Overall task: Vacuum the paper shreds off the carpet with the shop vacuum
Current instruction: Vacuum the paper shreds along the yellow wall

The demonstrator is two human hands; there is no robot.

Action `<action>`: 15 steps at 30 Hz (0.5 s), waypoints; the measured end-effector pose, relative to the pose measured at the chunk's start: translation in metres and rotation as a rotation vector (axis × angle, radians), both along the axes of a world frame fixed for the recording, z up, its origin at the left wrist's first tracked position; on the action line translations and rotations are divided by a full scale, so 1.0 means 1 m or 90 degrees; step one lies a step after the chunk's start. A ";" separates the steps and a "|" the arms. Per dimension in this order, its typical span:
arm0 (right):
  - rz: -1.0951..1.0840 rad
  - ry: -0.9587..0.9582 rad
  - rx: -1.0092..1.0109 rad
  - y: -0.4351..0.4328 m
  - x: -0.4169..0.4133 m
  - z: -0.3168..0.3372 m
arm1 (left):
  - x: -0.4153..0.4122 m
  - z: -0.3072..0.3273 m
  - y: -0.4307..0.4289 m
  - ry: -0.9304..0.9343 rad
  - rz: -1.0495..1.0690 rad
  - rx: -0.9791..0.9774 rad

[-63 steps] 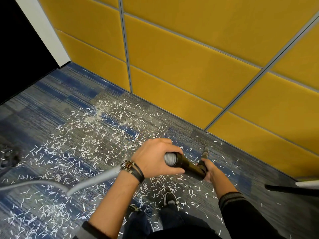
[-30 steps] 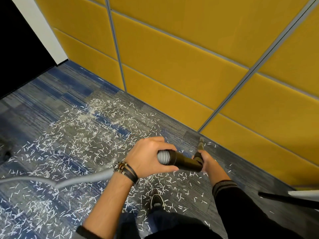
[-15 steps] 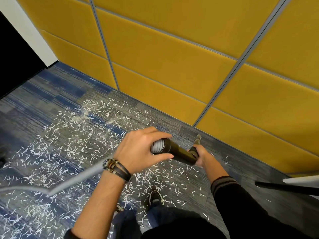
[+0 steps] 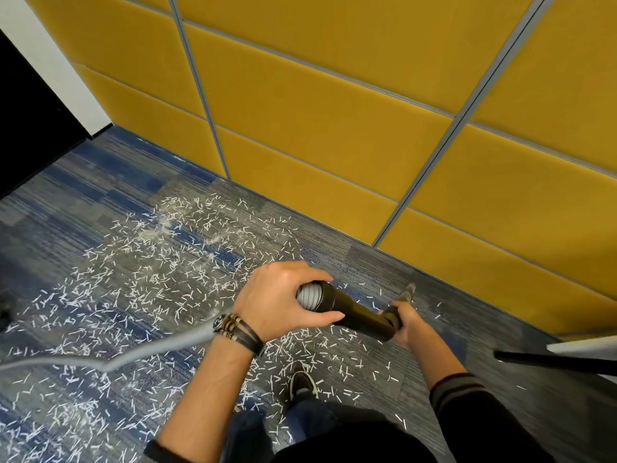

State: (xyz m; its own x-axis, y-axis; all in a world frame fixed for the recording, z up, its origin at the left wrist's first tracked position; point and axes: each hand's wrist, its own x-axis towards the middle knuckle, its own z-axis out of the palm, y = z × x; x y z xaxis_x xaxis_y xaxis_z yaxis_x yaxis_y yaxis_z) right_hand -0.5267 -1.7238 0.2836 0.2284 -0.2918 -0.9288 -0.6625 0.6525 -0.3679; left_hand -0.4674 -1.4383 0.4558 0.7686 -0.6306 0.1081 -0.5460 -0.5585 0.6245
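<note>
White paper shreds lie scattered thickly over the blue-grey carpet, mostly left and in front of me. My left hand grips the ribbed grey hose where it joins the black vacuum wand. My right hand holds the wand's lower end. The narrow nozzle tip points down at the carpet near the wall, where only a few shreds lie. The vacuum's body is out of view.
A yellow padded wall runs along the far side, close to the nozzle. A dark doorway opens at the left. A black bar juts in from the right edge. My shoe stands among the shreds.
The wand and both hands have stayed together while the nozzle shifted slightly rightward along the wall's foot. My view has turned a little, so the wall fills more of it.
</note>
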 end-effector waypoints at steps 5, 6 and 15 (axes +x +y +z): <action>-0.027 0.020 0.029 0.020 -0.034 -0.010 | 0.002 0.001 0.009 -0.001 -0.039 0.003; -0.027 0.020 0.024 0.019 -0.035 -0.008 | 0.002 0.003 0.009 -0.006 -0.032 -0.005; -0.080 0.017 -0.055 -0.030 -0.038 0.001 | -0.013 -0.018 -0.029 0.061 -0.076 0.042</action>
State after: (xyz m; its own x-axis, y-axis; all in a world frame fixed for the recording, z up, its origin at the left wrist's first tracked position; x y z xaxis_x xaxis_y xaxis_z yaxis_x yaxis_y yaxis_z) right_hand -0.5650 -1.7534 0.2847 0.1613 -0.3948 -0.9045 -0.5882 0.6975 -0.4094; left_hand -0.4806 -1.4669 0.4381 0.6926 -0.7213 -0.0062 -0.5507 -0.5343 0.6413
